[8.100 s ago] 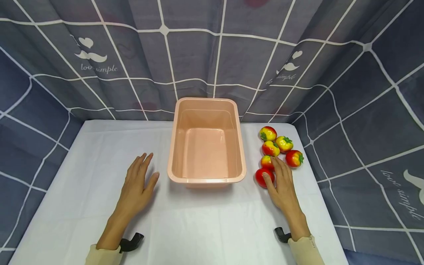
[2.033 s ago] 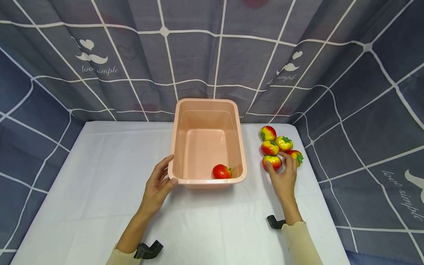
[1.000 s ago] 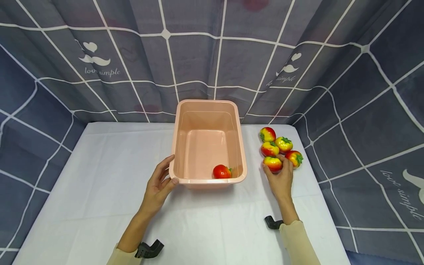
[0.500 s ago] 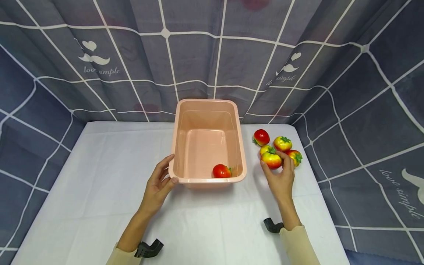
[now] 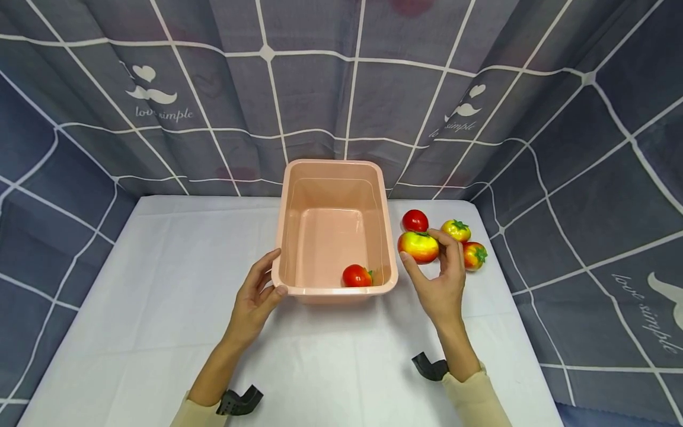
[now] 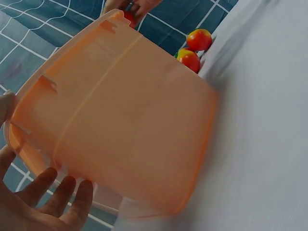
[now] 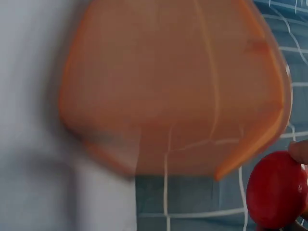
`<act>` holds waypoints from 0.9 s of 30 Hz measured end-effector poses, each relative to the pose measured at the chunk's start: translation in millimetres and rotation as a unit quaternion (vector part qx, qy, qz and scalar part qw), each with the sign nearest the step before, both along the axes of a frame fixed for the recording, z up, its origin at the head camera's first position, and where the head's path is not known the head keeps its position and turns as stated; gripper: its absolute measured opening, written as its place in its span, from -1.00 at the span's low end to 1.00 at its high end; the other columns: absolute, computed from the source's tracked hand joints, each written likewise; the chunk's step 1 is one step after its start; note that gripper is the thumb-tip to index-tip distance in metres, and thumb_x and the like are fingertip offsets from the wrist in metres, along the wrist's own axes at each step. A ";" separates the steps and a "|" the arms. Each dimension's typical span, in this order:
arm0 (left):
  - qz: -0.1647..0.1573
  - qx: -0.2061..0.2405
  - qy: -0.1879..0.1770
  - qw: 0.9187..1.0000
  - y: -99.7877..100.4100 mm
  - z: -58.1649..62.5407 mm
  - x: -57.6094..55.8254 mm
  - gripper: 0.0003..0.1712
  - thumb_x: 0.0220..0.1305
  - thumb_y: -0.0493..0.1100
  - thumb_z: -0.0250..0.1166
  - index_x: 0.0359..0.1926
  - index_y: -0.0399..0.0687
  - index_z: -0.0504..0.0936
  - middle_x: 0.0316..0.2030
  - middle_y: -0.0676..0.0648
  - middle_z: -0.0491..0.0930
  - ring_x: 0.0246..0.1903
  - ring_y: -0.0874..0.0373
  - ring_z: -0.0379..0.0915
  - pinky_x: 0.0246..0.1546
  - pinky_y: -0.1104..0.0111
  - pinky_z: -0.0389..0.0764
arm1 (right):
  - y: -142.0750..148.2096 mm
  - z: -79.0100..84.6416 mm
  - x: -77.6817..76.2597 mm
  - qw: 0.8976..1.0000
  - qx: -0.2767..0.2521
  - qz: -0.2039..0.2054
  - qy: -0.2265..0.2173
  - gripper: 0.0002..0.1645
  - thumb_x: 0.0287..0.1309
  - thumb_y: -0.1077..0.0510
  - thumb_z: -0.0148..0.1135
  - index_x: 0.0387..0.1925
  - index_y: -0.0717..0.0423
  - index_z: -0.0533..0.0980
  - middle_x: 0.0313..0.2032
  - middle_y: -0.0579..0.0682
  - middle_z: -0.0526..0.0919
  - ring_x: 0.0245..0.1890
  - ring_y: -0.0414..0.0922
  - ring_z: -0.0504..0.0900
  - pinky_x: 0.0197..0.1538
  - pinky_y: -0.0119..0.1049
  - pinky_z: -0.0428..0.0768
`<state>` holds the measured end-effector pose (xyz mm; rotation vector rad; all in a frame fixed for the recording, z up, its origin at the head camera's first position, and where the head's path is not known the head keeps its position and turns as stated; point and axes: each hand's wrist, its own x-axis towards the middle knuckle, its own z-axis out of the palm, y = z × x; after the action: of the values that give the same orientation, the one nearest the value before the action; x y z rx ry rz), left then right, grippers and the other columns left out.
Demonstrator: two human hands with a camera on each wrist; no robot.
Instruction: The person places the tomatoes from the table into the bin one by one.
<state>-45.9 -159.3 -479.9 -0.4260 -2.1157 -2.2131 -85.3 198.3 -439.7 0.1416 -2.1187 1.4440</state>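
A peach plastic tub (image 5: 331,292) stands in the middle of the white table, with a red fruit (image 5: 356,276) with a green leafy top lying inside near its front. My left hand (image 5: 257,302) grips the tub's near-left corner; in the left wrist view its bent fingers (image 6: 65,192) meet the rim and outer wall. To the right of the tub, my right hand (image 5: 439,284) holds a red-and-yellow artificial fruit (image 5: 418,247) between thumb and fingers. The right wrist view shows that fruit's red side (image 7: 276,190) at its edge.
Behind the held fruit lies a red fruit (image 5: 415,220). A yellow fruit (image 5: 456,230) and a red-and-yellow fruit (image 5: 474,256) rest just past my right fingers. Grey checked curtain (image 5: 315,89) encloses the table (image 5: 160,279) at the back and sides.
A red fruit has gone from the right group into the tub. My left hand has come to the tub's rim. The right hand has moved left with another fruit, and the rear fruit has rolled left.
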 end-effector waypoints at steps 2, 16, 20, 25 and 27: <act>-0.001 0.000 0.005 1.000 -0.2 0.2 0.2 -0.15 0.50 -0.49 0.19 0.69 -0.02 0.18 0.66 -0.11 0.11 0.50 0.08 0.36 0.37 0.46 0.63 | -7.1 4.1 2.2 1.000 -0.001 0.016 0.006 -0.19 0.09 0.35 0.61 0.37 0.16 0.47 0.33 0.10 0.51 0.42 -0.08 0.50 0.56 -0.50 0.44; 0.001 0.002 0.005 1.000 -0.4 -2.1 0.6 -0.15 0.50 -0.50 0.19 0.69 -0.03 0.17 0.67 -0.14 0.10 0.50 0.07 0.36 0.37 0.47 0.63 | -51.4 5.6 9.2 0.994 -0.003 0.098 0.053 -0.18 0.01 0.32 0.66 0.33 0.15 0.52 0.32 0.17 0.54 0.40 0.05 0.52 0.53 -0.37 0.53; 0.001 0.003 0.007 1.000 0.1 -1.8 0.7 -0.15 0.50 -0.51 0.19 0.69 -0.05 0.17 0.67 -0.13 0.10 0.51 0.03 0.35 0.36 0.46 0.63 | -59.3 1.1 11.6 0.993 0.018 0.100 0.056 -0.19 0.01 0.26 0.68 0.32 0.14 0.53 0.30 0.19 0.56 0.36 0.05 0.55 0.51 -0.39 0.53; -0.001 0.008 0.016 1.000 1.0 -3.2 -0.1 -0.16 0.49 -0.52 0.18 0.69 -0.09 0.17 0.66 -0.11 0.11 0.48 0.17 0.37 0.35 0.47 0.64 | -61.0 -0.7 11.7 0.993 0.023 0.095 0.061 -0.18 -0.01 0.25 0.68 0.31 0.13 0.54 0.30 0.15 0.57 0.35 0.04 0.56 0.51 -0.39 0.54; 0.000 0.011 0.019 1.000 1.0 -4.3 -0.3 -0.16 0.49 -0.52 0.18 0.68 -0.09 0.18 0.66 -0.10 0.12 0.48 0.17 0.38 0.34 0.48 0.64 | -60.4 -1.3 11.1 0.993 0.022 0.095 0.063 -0.18 0.00 0.25 0.68 0.32 0.13 0.54 0.30 0.15 0.57 0.35 0.04 0.57 0.51 -0.39 0.54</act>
<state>-46.2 -158.3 -484.2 -0.4619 -2.0706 -2.2089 -74.2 137.8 -441.0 0.4495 -2.0801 1.4532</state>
